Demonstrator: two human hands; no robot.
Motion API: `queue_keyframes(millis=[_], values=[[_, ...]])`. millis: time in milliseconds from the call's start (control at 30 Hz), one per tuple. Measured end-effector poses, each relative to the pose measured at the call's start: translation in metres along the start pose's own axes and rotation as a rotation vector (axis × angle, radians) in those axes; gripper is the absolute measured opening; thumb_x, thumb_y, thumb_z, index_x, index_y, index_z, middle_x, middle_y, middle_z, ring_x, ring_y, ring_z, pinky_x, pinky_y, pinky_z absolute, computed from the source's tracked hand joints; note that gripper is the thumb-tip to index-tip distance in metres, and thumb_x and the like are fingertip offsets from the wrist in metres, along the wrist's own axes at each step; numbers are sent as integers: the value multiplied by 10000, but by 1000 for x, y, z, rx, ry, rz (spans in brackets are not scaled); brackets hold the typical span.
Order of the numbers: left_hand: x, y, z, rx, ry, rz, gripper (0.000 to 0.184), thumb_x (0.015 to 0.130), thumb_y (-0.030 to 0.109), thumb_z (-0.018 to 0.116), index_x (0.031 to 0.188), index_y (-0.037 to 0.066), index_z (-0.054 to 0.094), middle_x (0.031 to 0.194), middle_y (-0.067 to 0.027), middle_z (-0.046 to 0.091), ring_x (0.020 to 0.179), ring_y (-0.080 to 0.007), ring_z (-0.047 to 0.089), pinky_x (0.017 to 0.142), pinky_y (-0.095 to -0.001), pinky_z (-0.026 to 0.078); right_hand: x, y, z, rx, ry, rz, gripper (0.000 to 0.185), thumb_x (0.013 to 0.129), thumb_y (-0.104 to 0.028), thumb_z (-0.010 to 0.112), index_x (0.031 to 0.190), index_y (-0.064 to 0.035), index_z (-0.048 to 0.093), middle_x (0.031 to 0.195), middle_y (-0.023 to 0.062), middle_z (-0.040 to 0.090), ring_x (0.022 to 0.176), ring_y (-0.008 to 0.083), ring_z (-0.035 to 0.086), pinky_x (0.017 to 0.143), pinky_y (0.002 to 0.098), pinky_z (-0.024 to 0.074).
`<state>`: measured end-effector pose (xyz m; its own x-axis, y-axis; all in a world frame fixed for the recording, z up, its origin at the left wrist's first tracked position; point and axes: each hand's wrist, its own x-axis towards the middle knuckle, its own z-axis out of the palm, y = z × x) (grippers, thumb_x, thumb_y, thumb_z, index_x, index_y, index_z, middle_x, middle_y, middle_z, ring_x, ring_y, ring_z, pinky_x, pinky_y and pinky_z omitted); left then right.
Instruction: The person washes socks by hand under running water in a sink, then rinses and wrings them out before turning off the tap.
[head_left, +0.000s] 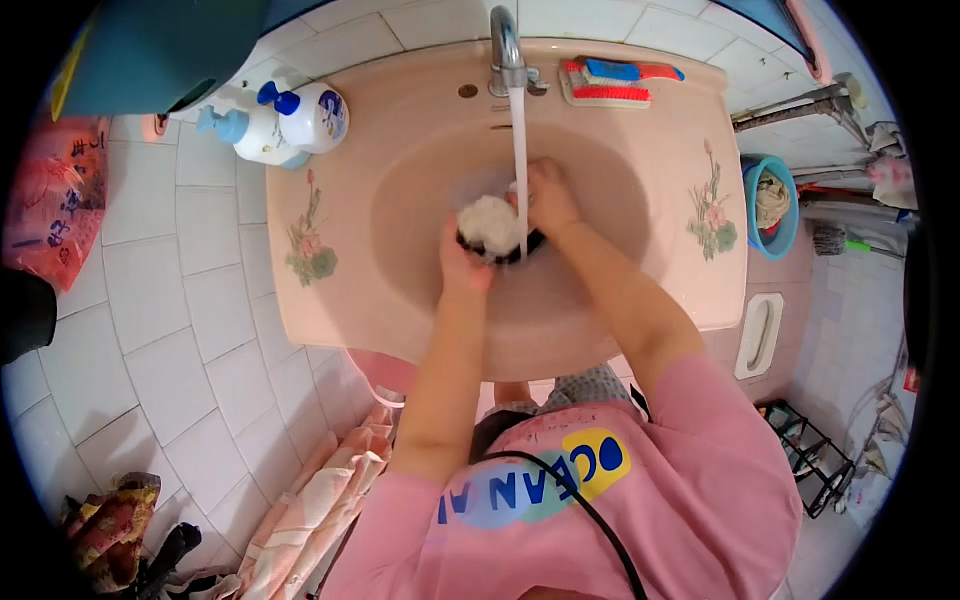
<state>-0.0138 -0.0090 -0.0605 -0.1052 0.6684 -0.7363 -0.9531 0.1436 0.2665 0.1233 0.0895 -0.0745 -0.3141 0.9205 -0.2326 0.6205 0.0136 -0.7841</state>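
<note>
Pale tiles [150,250] were all around a pink sink [685,150], and two bare hands were down in its bowl. The left hand [463,262] held a white, puffy lump [487,222]. Its fingers curled around the lump's left side and the side near the person, so the lump sat in the hand like in a cup. Something black [500,256] stuck out from under the lump, but I could not tell what it was. Some of the left fingers were hidden behind the lump.

The right hand [550,195] was just past the lump, on its right. Those fingers were bent, but I could not tell if they were gripping anything. Water [518,150] fell between the right hand and the lump, and it made that edge hard to see. What the lump was made of was hard to tell too.

Farther out, the water came from a shiny tap [508,50] at the back of the sink. On the tap's right was a brush [630,70] with a blue and red handle, on top of red bristles [610,95]. Two pump bottles [325,112] stood at the back left corner. On the right, a blue tub [752,225] had a cloth [772,200] in it. Words on the pink shirt [680,470] were partly cut off, and a black cord [590,508] crossed them.
</note>
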Motion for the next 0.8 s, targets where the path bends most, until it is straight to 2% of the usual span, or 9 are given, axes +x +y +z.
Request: queue_keyframes(millis=[167, 233, 300, 367, 400, 500, 567, 667, 800], values=[[-4, 1, 8, 87, 245, 121, 474, 906, 375, 439, 1260, 60, 429, 1266, -72, 473, 1150, -225, 458, 954, -387, 374, -28, -8, 33, -669, 123, -455, 529, 792, -413, 573, 1228, -128, 478, 1235, 107, 489, 1121, 312, 464, 923, 438, 368], [21, -1, -22, 101, 143, 147, 411, 902, 279, 460, 1247, 56, 430, 1220, -56, 497, 1064, -216, 513, 863, -394, 440, -37, -1, 39, -647, -18, -468, 539, 804, -440, 540, 1250, -146, 467, 1245, 96, 483, 1146, 310, 442, 936, 459, 348], [7, 3, -10, 354, 421, 166, 366, 879, 134, 475, 1238, 80, 429, 1152, -45, 513, 964, -197, 539, 773, -379, 470, -37, 0, 31, -620, -167, -479, 550, 817, -468, 506, 1273, -164, 455, 1256, 86, 477, 1172, 307, 421, 950, 480, 327], [9, 2, -13, 244, 283, 212, 401, 840, 34, 490, 1232, 89, 421, 1109, -69, 506, 912, -192, 532, 738, -353, 463, -15, -25, -3, -624, -512, -23, 531, 819, -450, 511, 1266, -170, 459, 1285, 73, 457, 1225, 323, 358, 975, 495, 293], [14, 0, -19, 285, 347, 307, 412, 836, 16, 488, 1236, 85, 416, 1115, -83, 502, 917, -190, 529, 738, -337, 459, -24, -25, 3, -798, -328, -107, 529, 812, -428, 521, 1262, -156, 459, 1293, 77, 450, 1215, 319, 377, 964, 451, 326], [13, 1, -14, 276, 398, 415, 420, 817, -35, 492, 1219, 58, 412, 1120, -109, 494, 923, -183, 524, 736, -300, 457, -35, 11, 23, -609, -341, -540, 506, 786, -357, 563, 1247, -168, 478, 1266, 114, 457, 1170, 329, 418, 945, 447, 351], [15, 0, -15, 248, 390, 452, 398, 816, -25, 517, 1194, 50, 417, 1116, -100, 493, 923, -178, 514, 725, -290, 456, -33, 24, 9, -373, -354, -494, 450, 717, -242, 651, 1149, -153, 563, 1216, 160, 468, 1093, 347, 472, 911, 412, 399], [8, -8, -10, 411, 480, 610, 381, 807, 15, 549, 1162, 55, 415, 1033, -106, 519, 783, -182, 541, 608, -294, 471, -23, 31, 1, -91, 53, -118, 328, 631, -74, 715, 952, -68, 650, 1100, 168, 526, 967, 327, 546, 820, 350, 464], [10, -13, -16, 477, 557, 536, 358, 809, 59, 578, 1130, 27, 422, 1024, -104, 511, 727, -172, 526, 587, -312, 462, -35, -19, -38, -31, -70, -11, 333, 649, -80, 700, 978, -82, 651, 958, 165, 575, 887, 315, 570, 784, 356, 466]])
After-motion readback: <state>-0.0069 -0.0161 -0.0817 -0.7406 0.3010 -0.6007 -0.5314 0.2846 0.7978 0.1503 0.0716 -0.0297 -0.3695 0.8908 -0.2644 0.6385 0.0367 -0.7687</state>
